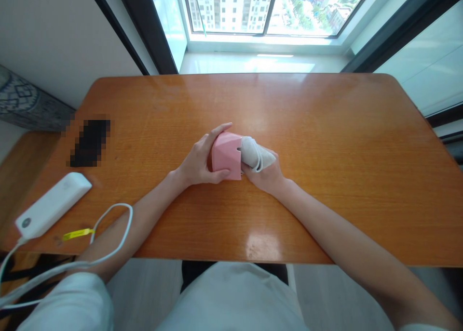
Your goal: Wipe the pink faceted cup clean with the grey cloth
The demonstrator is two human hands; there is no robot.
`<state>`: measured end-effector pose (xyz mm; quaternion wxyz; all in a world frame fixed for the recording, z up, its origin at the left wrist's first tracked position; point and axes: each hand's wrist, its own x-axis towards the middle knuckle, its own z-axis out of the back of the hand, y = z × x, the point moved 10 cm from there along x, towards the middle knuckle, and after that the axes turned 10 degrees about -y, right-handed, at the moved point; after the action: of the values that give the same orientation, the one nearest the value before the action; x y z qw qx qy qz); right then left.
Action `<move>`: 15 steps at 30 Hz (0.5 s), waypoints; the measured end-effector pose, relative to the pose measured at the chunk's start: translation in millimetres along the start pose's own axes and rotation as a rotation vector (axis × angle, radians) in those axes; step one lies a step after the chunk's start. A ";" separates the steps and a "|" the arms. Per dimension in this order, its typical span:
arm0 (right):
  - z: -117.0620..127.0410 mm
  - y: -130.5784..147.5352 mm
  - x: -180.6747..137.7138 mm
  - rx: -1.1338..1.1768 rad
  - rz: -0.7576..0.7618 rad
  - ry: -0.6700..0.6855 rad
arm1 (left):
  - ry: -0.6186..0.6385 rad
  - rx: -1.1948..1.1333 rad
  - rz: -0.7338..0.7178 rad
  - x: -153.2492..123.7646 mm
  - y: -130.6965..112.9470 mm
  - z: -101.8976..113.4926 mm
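Note:
A pink faceted box-like object point(226, 155) stands on the orange wooden table point(325, 143) near its middle. My left hand point(200, 162) wraps round the pink object's left side, thumb low at the front, fingers over the top. My right hand point(265, 174) grips a white folded cloth point(255, 153) and presses it against the pink object's right side. Most of the right hand's fingers are hidden under the cloth.
A white power bank point(52, 203) lies at the table's left front, with a white cable point(108, 234) and a yellow tag point(77, 233) trailing off the edge. A blurred-out black item point(89, 142) lies behind it. Windows stand beyond the table's far edge.

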<state>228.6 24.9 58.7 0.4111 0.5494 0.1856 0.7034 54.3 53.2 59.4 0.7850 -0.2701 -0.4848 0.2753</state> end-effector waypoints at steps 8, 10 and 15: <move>-3.2 9.8 -2.2 -0.013 0.108 -0.002 | 0.046 -0.185 0.185 -2.1 16.1 -8.4; -3.5 -0.4 0.1 -0.033 -0.002 0.010 | 0.030 -0.151 0.104 -0.8 11.7 -6.3; 1.3 -11.8 7.7 0.051 -0.206 -0.005 | 0.038 0.079 -0.110 -0.3 -4.9 -9.7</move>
<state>233.8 37.6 55.5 0.4675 0.5393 0.2579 0.6512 63.8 48.0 58.9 0.8182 -0.2169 -0.4724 0.2456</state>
